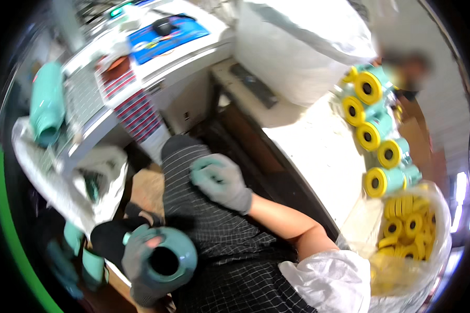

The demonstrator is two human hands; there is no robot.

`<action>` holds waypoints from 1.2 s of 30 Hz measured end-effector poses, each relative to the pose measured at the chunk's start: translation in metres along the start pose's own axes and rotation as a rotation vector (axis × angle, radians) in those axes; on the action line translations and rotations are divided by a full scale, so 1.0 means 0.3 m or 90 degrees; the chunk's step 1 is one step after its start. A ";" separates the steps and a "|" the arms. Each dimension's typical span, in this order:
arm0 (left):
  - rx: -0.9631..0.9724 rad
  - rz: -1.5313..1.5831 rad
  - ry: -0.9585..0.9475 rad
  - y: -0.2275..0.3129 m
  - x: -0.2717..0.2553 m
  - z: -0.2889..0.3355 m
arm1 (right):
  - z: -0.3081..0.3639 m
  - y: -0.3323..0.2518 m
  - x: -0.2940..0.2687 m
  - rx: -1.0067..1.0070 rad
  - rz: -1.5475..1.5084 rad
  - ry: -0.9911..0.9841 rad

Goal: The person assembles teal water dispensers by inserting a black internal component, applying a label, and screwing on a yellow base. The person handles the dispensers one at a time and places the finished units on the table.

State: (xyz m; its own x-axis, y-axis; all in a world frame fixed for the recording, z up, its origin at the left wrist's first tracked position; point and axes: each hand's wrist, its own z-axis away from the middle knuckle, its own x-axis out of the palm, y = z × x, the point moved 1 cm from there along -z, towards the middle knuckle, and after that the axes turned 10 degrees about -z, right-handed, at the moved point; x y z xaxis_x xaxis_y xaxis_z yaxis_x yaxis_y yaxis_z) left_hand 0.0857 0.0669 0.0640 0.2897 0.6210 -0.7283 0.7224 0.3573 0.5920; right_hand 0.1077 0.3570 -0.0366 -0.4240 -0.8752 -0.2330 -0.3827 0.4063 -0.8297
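My left hand (137,263), in a grey glove with a bare fingertip showing, grips a teal bottle (185,255) low at my left side. The bottle's round, dark mouth faces up toward me. My right hand (222,182), gloved in grey with teal on the finger side, lies on my thigh over dark checked cloth. Its fingers are curled in, and whatever they hold, if anything, is hidden. Another teal bottle (48,104) lies on the left bench, its open neck toward me. Below it, more teal pieces (93,268) stand near the floor, partly in shadow.
On the right table (318,151), several teal cylinders with yellow rings (375,181) lie in a row. A clear bag of yellow rings (412,224) stands beside it. Behind are a large white sack (297,52), a blue mat (167,37) and a blurred person (410,70).
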 end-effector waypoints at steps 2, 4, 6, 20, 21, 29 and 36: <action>-0.011 0.015 0.012 -0.048 -0.009 -0.006 | 0.077 0.079 -0.244 0.142 0.039 0.195; 0.005 0.031 -0.037 -0.059 0.000 -0.038 | 0.129 0.199 -0.531 0.184 0.131 0.405; -0.014 0.073 -0.045 -0.046 0.082 -0.048 | 0.115 0.230 -0.794 0.092 0.174 0.539; -0.103 0.078 -0.162 -0.033 0.105 -0.171 | 0.265 0.331 -1.282 0.485 0.612 0.362; -0.141 0.107 -0.168 -0.034 0.104 -0.170 | 0.279 0.317 -1.279 0.465 0.600 0.383; -0.066 -0.087 -0.141 -0.010 0.174 -0.207 | 0.198 0.196 -1.202 0.253 0.529 0.534; 0.028 -0.103 -0.101 0.012 0.166 -0.179 | -0.015 -0.184 -0.363 0.239 -0.056 0.080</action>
State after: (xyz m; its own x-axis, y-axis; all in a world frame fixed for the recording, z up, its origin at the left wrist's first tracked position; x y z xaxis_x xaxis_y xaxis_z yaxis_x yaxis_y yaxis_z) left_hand 0.0690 0.1366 0.0485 0.2604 0.4401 -0.8594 0.7932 0.4100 0.4503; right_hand 0.1714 0.4310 0.0369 -0.5092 -0.8539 -0.1076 -0.1052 0.1858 -0.9769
